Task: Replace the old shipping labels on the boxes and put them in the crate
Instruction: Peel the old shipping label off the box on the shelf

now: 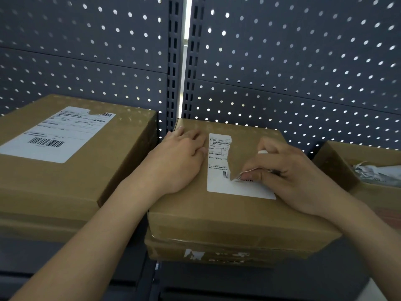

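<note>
At far left on the dark grey shelf (54, 263) lies a wide brown cardboard box (112, 170) bearing a white shipping label (54, 135), barcode nearest the person. The left hand (182, 157) lies flat on the smaller brown cardboard box (238, 211) in the middle; its grip is slack, fingers straight and holding nothing. This box rests on another brown box (217, 255) with white label scraps along its front. Its torn white label (219, 170) runs lengthwise away from the person toward the perforated grey back panel (282, 72), upper right part gone. The right hand (286, 172) has its grip closed, pinching the label's lifted flap beside the barcode. At far right stands an open cardboard box (334, 168) holding crumpled label scraps (373, 173).
</note>
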The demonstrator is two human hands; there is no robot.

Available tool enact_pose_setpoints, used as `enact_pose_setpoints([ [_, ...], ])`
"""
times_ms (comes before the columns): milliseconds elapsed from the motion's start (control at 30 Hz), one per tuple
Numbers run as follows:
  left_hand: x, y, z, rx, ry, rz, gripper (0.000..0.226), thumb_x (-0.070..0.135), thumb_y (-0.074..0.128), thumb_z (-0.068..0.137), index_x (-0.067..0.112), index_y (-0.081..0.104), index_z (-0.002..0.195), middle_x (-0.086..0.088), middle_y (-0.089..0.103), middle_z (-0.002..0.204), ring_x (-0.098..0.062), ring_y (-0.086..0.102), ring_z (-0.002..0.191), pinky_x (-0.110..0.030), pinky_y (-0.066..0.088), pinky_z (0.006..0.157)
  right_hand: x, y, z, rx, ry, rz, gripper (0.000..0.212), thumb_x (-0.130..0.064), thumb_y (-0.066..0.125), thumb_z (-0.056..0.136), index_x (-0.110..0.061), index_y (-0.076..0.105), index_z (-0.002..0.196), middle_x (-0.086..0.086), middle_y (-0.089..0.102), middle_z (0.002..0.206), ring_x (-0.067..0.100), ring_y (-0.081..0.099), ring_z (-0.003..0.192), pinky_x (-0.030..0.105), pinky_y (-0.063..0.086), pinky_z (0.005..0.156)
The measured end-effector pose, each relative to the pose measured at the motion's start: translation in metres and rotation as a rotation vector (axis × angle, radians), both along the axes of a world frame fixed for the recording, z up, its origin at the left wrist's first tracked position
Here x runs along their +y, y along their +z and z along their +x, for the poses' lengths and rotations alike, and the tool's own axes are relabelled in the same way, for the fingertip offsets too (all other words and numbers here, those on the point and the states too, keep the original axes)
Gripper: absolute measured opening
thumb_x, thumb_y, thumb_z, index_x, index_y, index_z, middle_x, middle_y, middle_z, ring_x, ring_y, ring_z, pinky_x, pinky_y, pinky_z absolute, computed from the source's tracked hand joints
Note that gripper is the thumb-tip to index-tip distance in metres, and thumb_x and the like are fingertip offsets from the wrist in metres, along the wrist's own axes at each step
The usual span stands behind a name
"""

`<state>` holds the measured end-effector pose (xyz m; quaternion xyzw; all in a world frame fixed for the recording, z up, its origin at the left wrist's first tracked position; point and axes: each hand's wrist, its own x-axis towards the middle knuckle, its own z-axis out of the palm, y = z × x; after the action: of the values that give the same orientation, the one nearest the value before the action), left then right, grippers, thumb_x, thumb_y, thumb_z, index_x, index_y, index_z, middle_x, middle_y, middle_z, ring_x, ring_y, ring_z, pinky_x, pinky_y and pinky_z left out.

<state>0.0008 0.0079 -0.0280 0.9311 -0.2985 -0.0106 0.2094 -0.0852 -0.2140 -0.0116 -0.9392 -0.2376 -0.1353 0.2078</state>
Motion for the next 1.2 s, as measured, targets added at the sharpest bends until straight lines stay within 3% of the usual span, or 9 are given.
enact_pose_setpoints([
  [167, -0.001, 0.005, -0.005, -0.006, 0.008, 0.015, 0.047, 0.032, 0.024, 0.105, 0.024, 0.026, 0.152, 0.009, 0.018, 0.160, -0.017, 0.004, 0.148, -0.033, 0.007, 0.118, 0.002, 0.003, -0.005, -0.065, 0.025, -0.024, 0.022, 0.002, 0.065, 0.089, -0.018, 0.072, 0.093, -0.013, 0.050, 0.097, -0.003, 0.053, 0.088, 0.002, 0.037, 0.076],
  [300, -0.001, 0.005, -0.006, 0.001, 0.011, 0.011, 0.048, 0.033, 0.023, 0.105, 0.026, 0.023, 0.152, 0.010, 0.016, 0.160, -0.017, 0.002, 0.149, -0.033, 0.006, 0.118, 0.001, 0.003, -0.006, -0.108, 0.028, -0.092, 0.019, 0.001, 0.065, 0.089, -0.017, 0.070, 0.094, -0.022, 0.044, 0.099, -0.007, 0.051, 0.088, 0.002, 0.036, 0.075],
  [467, -0.001, 0.003, -0.005, -0.011, 0.010, 0.011, 0.048, 0.034, 0.023, 0.105, 0.026, 0.025, 0.152, 0.010, 0.017, 0.160, -0.018, 0.004, 0.148, -0.034, 0.009, 0.118, 0.000, 0.004, -0.009, -0.178, 0.057, -0.097, 0.017, -0.018, 0.049, 0.094, -0.018, 0.065, 0.096, -0.018, 0.043, 0.103, -0.001, 0.051, 0.088, 0.011, 0.039, 0.069],
  [600, 0.000, 0.001, -0.003, -0.011, 0.021, 0.014, 0.048, 0.036, 0.023, 0.105, 0.028, 0.024, 0.152, 0.011, 0.016, 0.160, -0.018, 0.003, 0.149, -0.036, 0.012, 0.117, -0.003, 0.002, -0.009, -0.225, 0.063, -0.132, 0.020, -0.008, 0.049, 0.092, -0.025, 0.057, 0.101, -0.017, 0.039, 0.105, 0.004, 0.047, 0.088, 0.015, 0.040, 0.070],
  [800, -0.001, -0.001, -0.001, -0.001, 0.031, 0.009, 0.049, 0.038, 0.023, 0.104, 0.030, 0.022, 0.152, 0.013, 0.014, 0.160, -0.018, 0.001, 0.149, -0.040, 0.015, 0.117, -0.002, 0.002, -0.011, -0.282, 0.071, -0.101, 0.022, -0.012, 0.041, 0.091, -0.025, 0.055, 0.103, -0.009, 0.040, 0.103, 0.014, 0.047, 0.085, 0.027, 0.041, 0.063],
  [967, -0.001, -0.002, -0.001, -0.011, 0.030, 0.010, 0.049, 0.037, 0.023, 0.104, 0.028, 0.022, 0.153, 0.012, 0.014, 0.161, -0.018, 0.001, 0.149, -0.037, 0.010, 0.118, -0.002, 0.004, -0.012, -0.321, -0.013, 0.044, 0.026, -0.005, 0.043, 0.089, -0.025, 0.057, 0.100, -0.010, 0.041, 0.101, 0.005, 0.047, 0.088, 0.015, 0.037, 0.068],
  [1067, -0.001, 0.000, -0.002, -0.023, 0.020, 0.008, 0.049, 0.035, 0.022, 0.105, 0.027, 0.022, 0.153, 0.011, 0.014, 0.160, -0.017, 0.001, 0.149, -0.034, 0.008, 0.118, 0.003, 0.007, -0.010, -0.252, -0.023, 0.085, 0.018, -0.027, 0.047, 0.096, -0.030, 0.060, 0.109, -0.009, 0.044, 0.101, 0.007, 0.051, 0.091, 0.015, 0.040, 0.073],
  [1133, -0.001, 0.000, -0.002, -0.022, 0.014, 0.002, 0.048, 0.035, 0.022, 0.105, 0.028, 0.023, 0.153, 0.012, 0.015, 0.160, -0.017, 0.001, 0.149, -0.034, 0.008, 0.118, 0.006, 0.010, -0.010, -0.128, -0.056, 0.109, 0.041, -0.049, 0.056, 0.088, -0.045, 0.052, 0.128, -0.015, 0.045, 0.113, 0.002, 0.050, 0.107, 0.009, 0.039, 0.084],
  [1200, -0.001, 0.001, -0.003, -0.029, 0.013, -0.001, 0.048, 0.034, 0.022, 0.105, 0.027, 0.024, 0.152, 0.012, 0.017, 0.160, -0.017, 0.003, 0.148, -0.034, 0.009, 0.117, 0.005, 0.011, -0.009, -0.012, -0.082, 0.076, 0.068, -0.065, 0.067, 0.070, -0.058, 0.042, 0.133, -0.024, 0.040, 0.123, 0.002, 0.045, 0.119, 0.011, 0.038, 0.092],
])
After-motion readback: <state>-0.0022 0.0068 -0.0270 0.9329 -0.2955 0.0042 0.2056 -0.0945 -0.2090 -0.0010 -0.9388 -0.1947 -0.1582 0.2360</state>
